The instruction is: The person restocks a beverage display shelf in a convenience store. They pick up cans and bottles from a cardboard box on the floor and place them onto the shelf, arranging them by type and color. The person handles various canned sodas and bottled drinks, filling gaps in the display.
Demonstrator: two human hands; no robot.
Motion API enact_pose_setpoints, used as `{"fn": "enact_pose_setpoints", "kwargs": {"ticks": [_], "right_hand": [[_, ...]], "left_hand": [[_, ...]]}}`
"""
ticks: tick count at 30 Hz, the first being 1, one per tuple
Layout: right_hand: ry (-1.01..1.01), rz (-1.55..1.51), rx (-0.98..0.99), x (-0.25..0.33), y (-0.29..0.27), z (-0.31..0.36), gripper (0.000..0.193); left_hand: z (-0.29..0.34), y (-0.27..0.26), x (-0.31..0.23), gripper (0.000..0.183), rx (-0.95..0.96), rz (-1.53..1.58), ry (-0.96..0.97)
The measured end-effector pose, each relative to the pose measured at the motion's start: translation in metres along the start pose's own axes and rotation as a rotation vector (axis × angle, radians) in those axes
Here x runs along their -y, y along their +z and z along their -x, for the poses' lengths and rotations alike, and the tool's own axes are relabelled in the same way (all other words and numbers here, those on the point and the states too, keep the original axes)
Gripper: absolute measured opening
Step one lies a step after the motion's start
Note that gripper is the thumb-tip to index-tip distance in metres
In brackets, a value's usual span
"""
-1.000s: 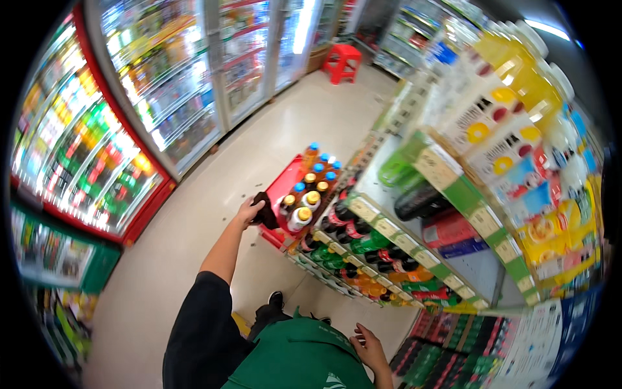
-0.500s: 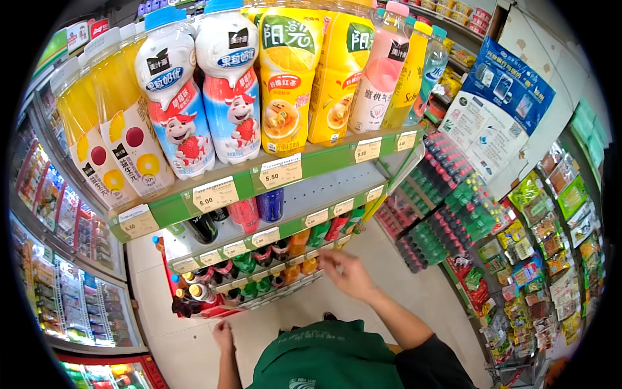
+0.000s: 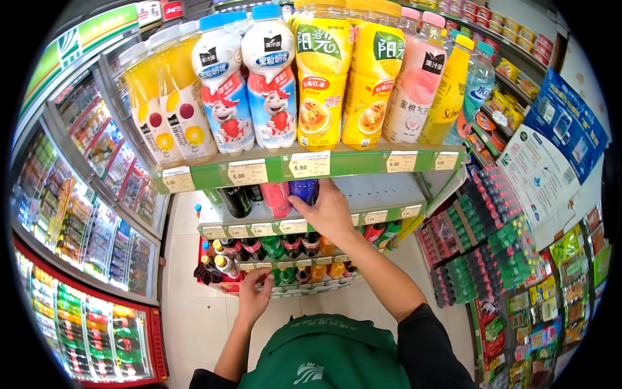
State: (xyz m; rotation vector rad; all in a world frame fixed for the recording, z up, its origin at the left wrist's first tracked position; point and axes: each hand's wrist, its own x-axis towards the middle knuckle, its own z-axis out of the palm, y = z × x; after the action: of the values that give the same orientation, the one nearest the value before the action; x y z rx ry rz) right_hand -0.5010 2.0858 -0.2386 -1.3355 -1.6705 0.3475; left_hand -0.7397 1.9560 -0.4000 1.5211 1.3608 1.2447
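On the second shelf, a blue can (image 3: 304,190) stands at the right end of a short row. My right hand (image 3: 329,211) is closed around it, the thumb on its left side and the fingers reaching behind on the right. A pink can (image 3: 276,198) is next to it on the left, and farther left stands a black can (image 3: 236,201). Lower down, my left hand (image 3: 255,298) hovers in front of the bottom shelves with loosely bent fingers; I see nothing in it.
Juice, milk drink and tea bottles (image 3: 317,84) crowd the top shelf, whose green price rail (image 3: 363,165) overhangs the cans. Glass-door coolers (image 3: 84,324) line the left. Stacked bottle packs (image 3: 466,253) and hanging snack bags (image 3: 538,311) are on the right.
My right hand has reached up and forward onto the second shelf and taken hold of the blue can. My left hand has risen toward the lower shelves. The view has swung left.
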Motion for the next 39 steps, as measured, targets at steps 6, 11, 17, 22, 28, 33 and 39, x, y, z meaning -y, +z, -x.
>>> {"fn": "enact_pose_setpoints", "kwargs": {"ticks": [6,11,17,22,28,33,39], "right_hand": [[0.006,-0.048,-0.032,-0.023,-0.020,-0.003,0.058],[0.110,-0.022,-0.091,-0.051,-0.065,-0.008,0.050],[0.212,0.029,-0.108,-0.069,-0.112,-0.014,0.039],[0.007,-0.011,-0.291,-0.156,-0.132,-0.039,0.029],[0.023,0.452,-0.265,-0.177,-0.157,-0.067,0.030],[0.059,0.449,-0.140,-0.175,-0.155,-0.076,0.031],[0.042,0.191,-0.144,-0.147,-0.106,-0.066,0.036]], "left_hand": [[-0.011,0.014,-0.053,0.032,-0.018,-0.147,0.186],[-0.059,0.021,-0.115,0.053,-0.226,-0.305,0.359],[-0.116,0.041,-0.156,0.088,-0.328,-0.394,0.343],[-0.139,0.062,-0.154,0.088,-0.340,-0.444,0.313],[-0.147,0.060,-0.144,0.072,-0.305,-0.307,0.227],[-0.149,0.053,-0.151,0.054,-0.259,-0.200,0.238],[-0.150,0.043,-0.139,0.056,-0.250,-0.008,0.314]]}}
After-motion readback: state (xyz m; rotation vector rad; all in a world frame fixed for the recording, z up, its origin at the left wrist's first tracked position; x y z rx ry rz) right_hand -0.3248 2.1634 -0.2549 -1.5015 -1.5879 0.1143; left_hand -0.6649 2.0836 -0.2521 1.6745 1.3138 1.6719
